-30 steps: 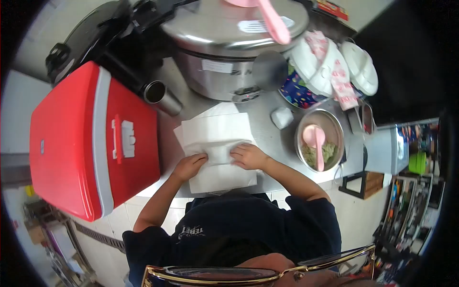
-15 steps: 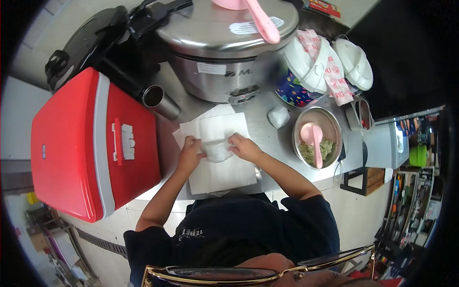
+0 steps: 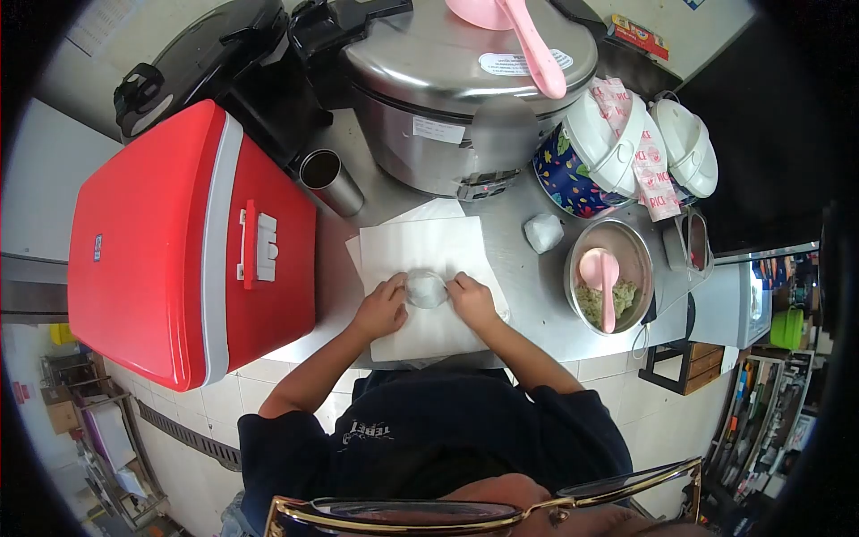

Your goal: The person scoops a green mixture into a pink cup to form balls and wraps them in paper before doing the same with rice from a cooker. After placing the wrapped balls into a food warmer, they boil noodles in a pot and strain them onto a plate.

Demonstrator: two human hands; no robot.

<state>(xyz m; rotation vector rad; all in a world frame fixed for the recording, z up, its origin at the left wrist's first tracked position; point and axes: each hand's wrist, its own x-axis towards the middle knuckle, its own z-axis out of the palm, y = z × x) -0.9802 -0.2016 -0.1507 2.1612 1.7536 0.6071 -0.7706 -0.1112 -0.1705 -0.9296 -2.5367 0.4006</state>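
Close against the table's near edge, just beyond the dark shirt front (image 3: 438,430), white sheets (image 3: 429,345) lie stacked and slightly fanned, their long axis running away from the body; one lower corner shows past the top sheet on the far left. On the middle of the stack, directly between the hands: a white bundle (image 3: 427,291), rounded, looking a little longer side to side than front to back. Contents hidden by the wrapping. Left hand (image 3: 383,304) at its left end, fingers curled in, bundle lying to that hand's right. Right hand (image 3: 471,299) at the opposite end, fingertips drawn in on the edge, bundle lying to its left. Both hands appear clamped on the bundle from the sides, so neither is the nearer; the line joining them runs across the sheets, roughly along the bundle's longer axis. Farther out, on the bare steel of the table (image 3: 540,295), a steel bowl (image 3: 633,243) with a pale green mass (image 3: 624,294) and a pink spoon (image 3: 609,295), well apart from the right hand on its outer side. A second white lump (image 3: 544,233) sits ahead and to the right, between sheets and bowl, nearer the right hand than the left. Left of the sheets, a red cooler box (image 3: 143,242); beyond it, a tilted-looking steel cup (image 3: 335,186). Farthest ahead, a big steel cooker (image 3: 416,152).
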